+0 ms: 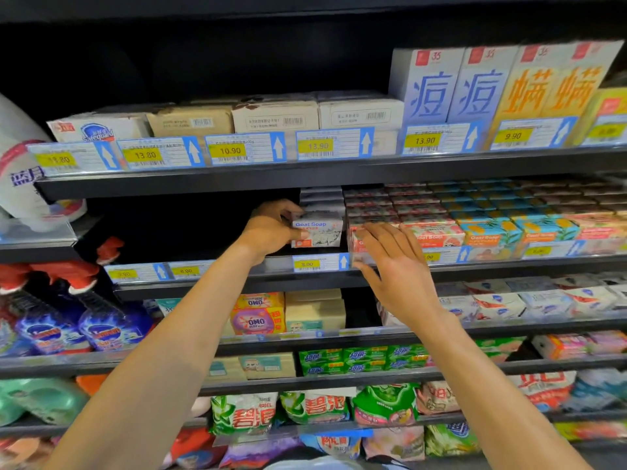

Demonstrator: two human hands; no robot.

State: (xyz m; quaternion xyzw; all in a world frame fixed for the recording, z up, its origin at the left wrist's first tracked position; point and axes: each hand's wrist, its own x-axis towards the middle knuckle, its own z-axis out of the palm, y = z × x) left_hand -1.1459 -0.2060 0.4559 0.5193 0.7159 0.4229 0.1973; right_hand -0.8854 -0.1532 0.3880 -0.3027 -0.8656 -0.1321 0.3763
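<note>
A white Goat Soap box (319,234) stands at the front of the second shelf (237,290), with more white boxes stacked behind it. My left hand (271,228) grips the box's left side, fingers over its top and thumb on its front. My right hand (397,266) hovers with straight, spread fingers in front of the red Goat Soap boxes (431,234) just to the right, its fingertips at the front box.
To the left of the white box the shelf is dark and bare. Orange and blue Goat Soap boxes (492,232) fill the right. Soap packs (274,115) and tall boxes (431,86) line the upper shelf. Spray bottles (101,320) and detergent bags (244,413) sit lower down.
</note>
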